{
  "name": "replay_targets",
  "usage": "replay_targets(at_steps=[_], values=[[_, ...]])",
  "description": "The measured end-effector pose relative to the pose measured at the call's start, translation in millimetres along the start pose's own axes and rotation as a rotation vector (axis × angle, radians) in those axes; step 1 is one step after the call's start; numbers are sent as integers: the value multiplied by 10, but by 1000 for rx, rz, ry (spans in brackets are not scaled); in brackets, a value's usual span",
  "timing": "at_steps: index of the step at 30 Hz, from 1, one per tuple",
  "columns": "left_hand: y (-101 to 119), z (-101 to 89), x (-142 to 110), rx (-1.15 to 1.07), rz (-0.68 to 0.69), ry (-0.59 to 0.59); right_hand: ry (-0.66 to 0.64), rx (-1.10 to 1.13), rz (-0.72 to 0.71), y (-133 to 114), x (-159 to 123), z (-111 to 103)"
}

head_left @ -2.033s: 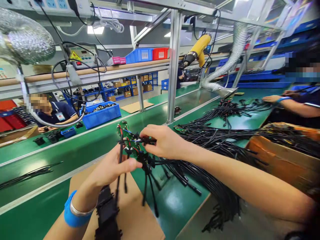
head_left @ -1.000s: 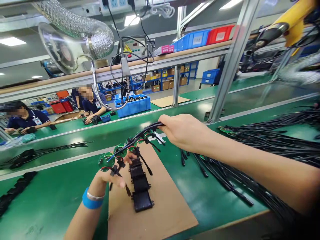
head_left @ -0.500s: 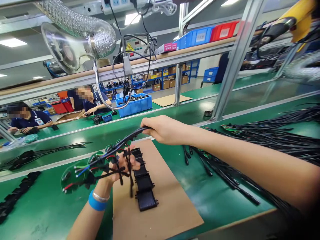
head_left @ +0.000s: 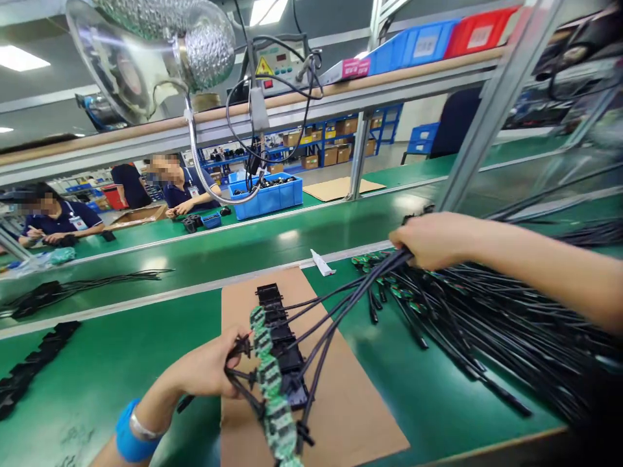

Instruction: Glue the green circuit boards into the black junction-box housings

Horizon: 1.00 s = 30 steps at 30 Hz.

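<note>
While pinching leads (head_left: 247, 391) in left hand (head_left: 207, 366), gripping about five cables (head_left: 372, 275) in right hand (head_left: 433, 240); can't count blurred, cut-off boards (head_left: 271, 383), lol.

card (head_left: 360, 408) on bench (head_left: 146, 370) | strip (head_left: 292, 366) on card — boards (head_left: 272, 383) over card, mostly left of strip | cable heap (head_left: 506, 331) on bench, right of card | packet (head_left: 322, 263) near card's far right corner | second strip (head_left: 36, 366) far left on bench | belt (head_left: 195, 250) behind bench — bin (head_left: 275, 200) beyond belt

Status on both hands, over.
Left hand gripping short black leads; right hand holding long cables; green circuit boards strung between, partly covering black housings.
</note>
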<state>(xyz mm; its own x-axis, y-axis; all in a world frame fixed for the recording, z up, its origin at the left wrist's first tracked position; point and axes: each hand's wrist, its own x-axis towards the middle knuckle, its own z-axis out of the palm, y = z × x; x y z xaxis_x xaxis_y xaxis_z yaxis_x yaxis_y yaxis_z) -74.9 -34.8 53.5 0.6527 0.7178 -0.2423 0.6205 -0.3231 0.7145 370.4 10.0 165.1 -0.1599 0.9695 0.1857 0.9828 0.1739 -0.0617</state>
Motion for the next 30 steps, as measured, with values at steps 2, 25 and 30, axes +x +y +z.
replay_targets(at_steps=[2, 25, 30], values=[[43, 106, 199, 94, -3, 49, -183, -42, -41, -66, -21, 260], [-686, -144, 1322, 88, -149, 575, -150, 645, -435, -1190, 980, 2010], [-781, -84, 1442, 264, -148, 612, -99, 532, -424, -1216, 990, 2213]])
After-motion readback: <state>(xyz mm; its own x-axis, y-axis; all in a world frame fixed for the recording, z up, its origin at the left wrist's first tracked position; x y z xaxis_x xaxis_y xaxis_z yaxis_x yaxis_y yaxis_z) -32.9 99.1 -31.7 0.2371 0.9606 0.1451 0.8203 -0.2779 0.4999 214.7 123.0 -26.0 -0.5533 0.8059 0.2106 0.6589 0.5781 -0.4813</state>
